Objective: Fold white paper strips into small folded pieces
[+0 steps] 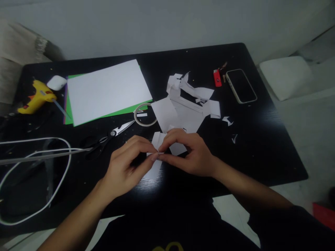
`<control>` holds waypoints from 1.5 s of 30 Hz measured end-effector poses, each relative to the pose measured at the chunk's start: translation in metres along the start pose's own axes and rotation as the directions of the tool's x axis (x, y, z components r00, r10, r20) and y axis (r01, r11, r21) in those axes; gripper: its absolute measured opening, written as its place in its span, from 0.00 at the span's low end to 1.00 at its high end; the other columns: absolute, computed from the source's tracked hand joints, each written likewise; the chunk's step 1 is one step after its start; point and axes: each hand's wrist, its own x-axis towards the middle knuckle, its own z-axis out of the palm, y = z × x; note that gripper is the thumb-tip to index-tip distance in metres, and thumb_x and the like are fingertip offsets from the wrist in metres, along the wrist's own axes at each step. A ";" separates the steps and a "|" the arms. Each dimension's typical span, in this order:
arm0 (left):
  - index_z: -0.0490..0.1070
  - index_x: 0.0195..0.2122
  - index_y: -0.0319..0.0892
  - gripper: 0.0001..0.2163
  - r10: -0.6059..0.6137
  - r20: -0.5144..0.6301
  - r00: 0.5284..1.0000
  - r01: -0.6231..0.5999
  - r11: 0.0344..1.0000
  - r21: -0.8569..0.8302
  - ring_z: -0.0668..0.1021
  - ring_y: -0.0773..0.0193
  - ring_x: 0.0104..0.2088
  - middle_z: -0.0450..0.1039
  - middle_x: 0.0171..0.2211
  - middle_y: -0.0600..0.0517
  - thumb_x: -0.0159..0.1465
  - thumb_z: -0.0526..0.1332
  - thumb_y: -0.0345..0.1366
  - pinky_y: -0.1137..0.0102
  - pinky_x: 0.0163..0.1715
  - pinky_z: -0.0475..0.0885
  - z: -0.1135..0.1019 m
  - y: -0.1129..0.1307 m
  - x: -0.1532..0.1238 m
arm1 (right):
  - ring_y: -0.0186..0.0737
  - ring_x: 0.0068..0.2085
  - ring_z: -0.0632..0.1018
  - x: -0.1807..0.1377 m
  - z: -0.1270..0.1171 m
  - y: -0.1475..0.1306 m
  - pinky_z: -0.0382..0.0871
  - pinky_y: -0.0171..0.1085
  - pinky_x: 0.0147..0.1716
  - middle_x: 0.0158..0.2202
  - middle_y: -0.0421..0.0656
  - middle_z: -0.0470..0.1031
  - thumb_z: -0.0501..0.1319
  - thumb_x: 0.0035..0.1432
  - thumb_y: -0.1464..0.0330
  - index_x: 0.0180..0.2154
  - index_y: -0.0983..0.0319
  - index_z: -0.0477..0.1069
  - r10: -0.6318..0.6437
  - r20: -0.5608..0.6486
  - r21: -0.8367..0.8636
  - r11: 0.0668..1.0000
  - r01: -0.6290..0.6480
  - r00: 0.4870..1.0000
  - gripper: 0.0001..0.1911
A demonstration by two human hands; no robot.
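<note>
Both hands meet over the front middle of the black table, pinching a small strip of white paper between thumbs and forefingers. My left hand grips it from the left, fingers closed. From the right, my right hand holds the same strip, its fingertips touching those of the left. Under the hands lie a white paper piece and another cut piece. Just beyond them spreads a pile of cut and folded white paper. A roll of tape and scissors lie to the left.
White sheets rest on green paper at the back left. Beside them are a yellow glue gun, a white case and a looping white cable. A red lighter and a phone lie back right.
</note>
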 end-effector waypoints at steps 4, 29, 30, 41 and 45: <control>0.77 0.43 0.42 0.06 0.006 0.008 1.000 -0.006 1.000 0.003 0.81 0.60 0.40 0.79 0.38 0.49 0.68 0.66 0.25 0.63 0.40 0.77 -0.001 0.000 0.001 | 0.39 0.40 0.83 0.000 0.000 0.000 0.76 0.43 0.47 0.35 0.40 0.84 0.75 0.60 0.70 0.39 0.59 0.80 0.020 -0.005 0.020 1.000 -0.019 1.000 0.07; 0.75 0.43 0.42 0.05 -0.022 0.038 0.999 0.020 0.998 0.052 0.78 0.62 0.41 0.77 0.38 0.50 0.70 0.65 0.25 0.64 0.42 0.76 0.002 -0.001 0.001 | 0.42 0.45 0.80 0.002 -0.003 -0.006 0.74 0.46 0.51 0.42 0.43 0.79 0.71 0.63 0.69 0.36 0.59 0.78 0.119 0.092 -0.153 0.983 -0.104 0.989 0.04; 0.75 0.43 0.42 0.05 -0.024 0.045 0.999 0.021 0.998 0.056 0.78 0.62 0.41 0.77 0.38 0.50 0.70 0.65 0.25 0.63 0.42 0.76 0.002 -0.001 0.001 | 0.43 0.46 0.79 0.002 -0.003 -0.006 0.74 0.46 0.52 0.43 0.43 0.78 0.71 0.64 0.70 0.36 0.59 0.77 0.122 0.102 -0.158 0.982 -0.105 0.987 0.04; 0.76 0.44 0.43 0.04 -0.060 0.081 0.995 0.057 0.998 0.039 0.79 0.59 0.43 0.78 0.40 0.49 0.71 0.63 0.28 0.62 0.43 0.76 0.002 -0.002 0.001 | 0.46 0.54 0.77 0.000 -0.002 -0.003 0.68 0.53 0.61 0.51 0.47 0.78 0.66 0.69 0.68 0.39 0.58 0.74 0.090 0.165 -0.224 0.973 -0.051 0.982 0.04; 0.78 0.42 0.43 0.03 -0.117 0.062 0.991 0.118 0.993 -0.017 0.80 0.61 0.41 0.78 0.40 0.49 0.71 0.64 0.30 0.65 0.42 0.76 -0.002 -0.002 0.002 | 0.45 0.53 0.78 0.000 -0.003 -0.003 0.72 0.50 0.58 0.50 0.46 0.78 0.66 0.69 0.68 0.39 0.59 0.75 0.095 0.151 -0.145 0.987 -0.073 0.984 0.03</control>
